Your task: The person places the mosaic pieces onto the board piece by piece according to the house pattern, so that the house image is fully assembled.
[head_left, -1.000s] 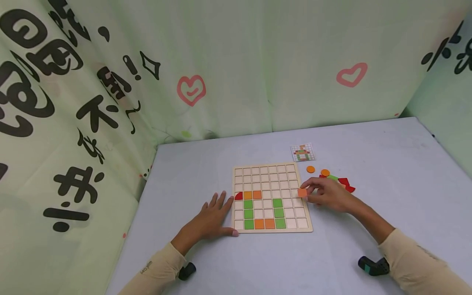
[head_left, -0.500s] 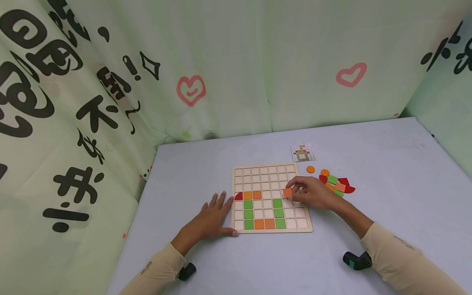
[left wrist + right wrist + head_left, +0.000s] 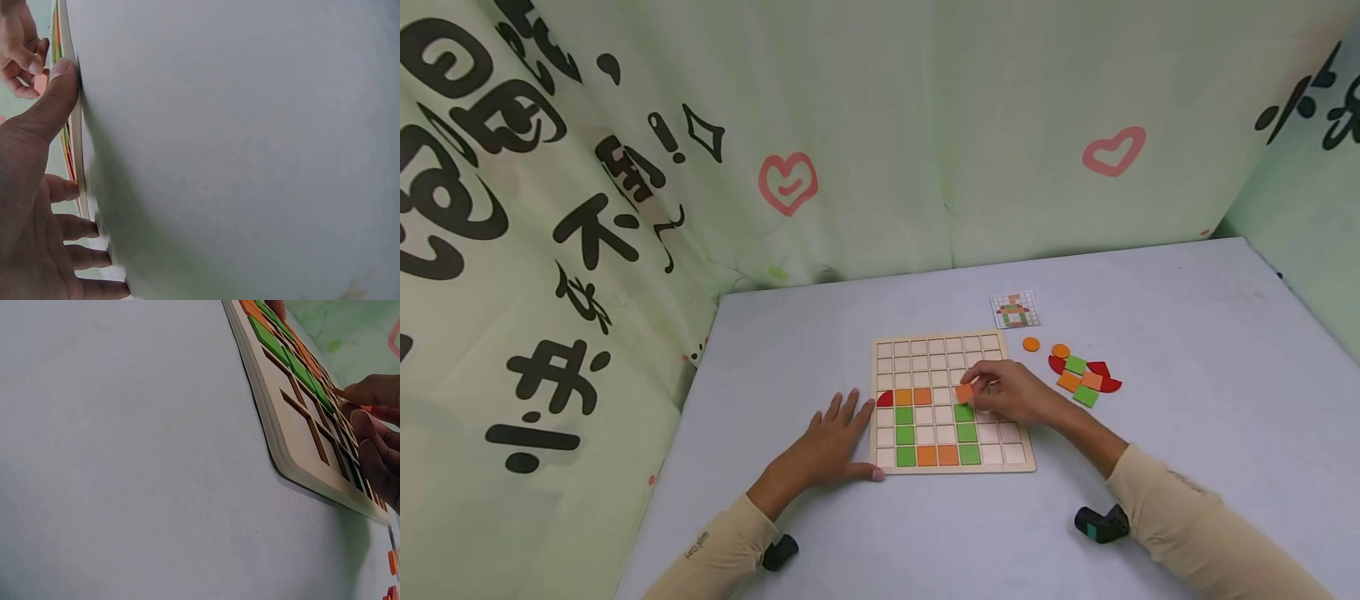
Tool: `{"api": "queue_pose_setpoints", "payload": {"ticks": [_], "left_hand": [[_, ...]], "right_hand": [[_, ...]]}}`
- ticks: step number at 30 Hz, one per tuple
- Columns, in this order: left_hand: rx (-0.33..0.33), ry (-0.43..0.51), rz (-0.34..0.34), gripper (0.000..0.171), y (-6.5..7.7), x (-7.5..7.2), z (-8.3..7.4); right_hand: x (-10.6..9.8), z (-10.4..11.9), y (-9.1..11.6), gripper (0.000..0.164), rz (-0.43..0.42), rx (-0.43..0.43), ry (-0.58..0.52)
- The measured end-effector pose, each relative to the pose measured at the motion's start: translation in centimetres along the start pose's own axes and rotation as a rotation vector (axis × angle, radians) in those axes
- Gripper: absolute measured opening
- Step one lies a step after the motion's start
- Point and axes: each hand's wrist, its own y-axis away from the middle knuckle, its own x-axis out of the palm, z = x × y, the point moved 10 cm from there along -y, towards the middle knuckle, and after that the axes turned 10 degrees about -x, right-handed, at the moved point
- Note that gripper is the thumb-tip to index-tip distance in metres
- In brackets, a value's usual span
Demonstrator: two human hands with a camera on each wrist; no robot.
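A wooden grid board [image 3: 992, 454] lies on the table, with green, orange and red tiles set in some of its cells. Between thumb and fingers, my right hand [image 3: 1011, 392] pinches an orange square tile [image 3: 964, 394] over the board, just above the top of the right-hand green column. From the right wrist view I cannot tell whether that tile touches the grid. My left hand [image 3: 833, 446] rests along the board's left edge, fingers spread and straight. In the left wrist view its thumb [image 3: 62, 94] touches the board's side.
Right of the board lie loose tiles: a green square [image 3: 1086, 396], an orange disc [image 3: 1031, 344] and several others. A small pattern card [image 3: 1016, 310] sits behind the board. A printed curtain [image 3: 940, 167] hangs beyond the table's back edge.
My right hand has carried the orange square tile leftward, from the board's right edge to above the right green column. My left hand has stayed in place.
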Motion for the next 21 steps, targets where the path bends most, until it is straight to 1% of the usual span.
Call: {"api": "queue_pose_setpoints", "payload": {"ticks": [8, 15, 21], "left_hand": [[-0.003, 0.000, 0.000, 0.111, 0.0, -0.1, 0.0], [-0.004, 0.000, 0.004, 0.111, 0.1, -0.1, 0.0], [-0.004, -0.001, 0.003, 0.111, 0.1, -0.2, -0.1]], "right_hand": [[1.0, 0.3, -1.1, 0.025, 0.009, 0.005, -0.013], [1.7, 0.9, -2.0, 0.024, 0.010, -0.012, 0.057], [1.9, 1.3, -2.3, 0.023, 0.006, -0.017, 0.108]]}}
